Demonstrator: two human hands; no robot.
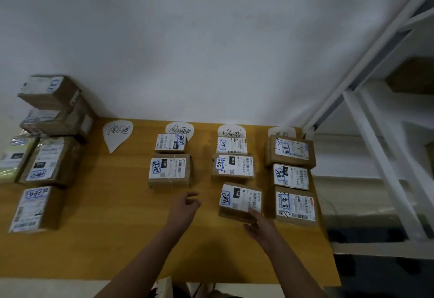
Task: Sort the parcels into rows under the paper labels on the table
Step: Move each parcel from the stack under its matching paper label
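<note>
The grip of the right hand [259, 226] pinches the near edge of a brown parcel [238, 200], with the fingers on its white sticker and the thumb against the box's near side. This parcel lies slightly skewed on the yellow surface [117, 239], nearest the person in the row under the third paper label [231, 130], with two more boxes [232, 167] beyond it. The left hand [185, 206] hovers just to the left over bare surface, its fingers loosely curled and holding nothing. A two-box row [170, 170] sits under the second label [179, 128], and a three-box row [291, 176] under the fourth label [281, 131]. The first label [117, 136] lies further left. Unsorted boxes [51, 163] crowd the left end, some stacked. White shelving [375, 133] stands at the right.
</note>
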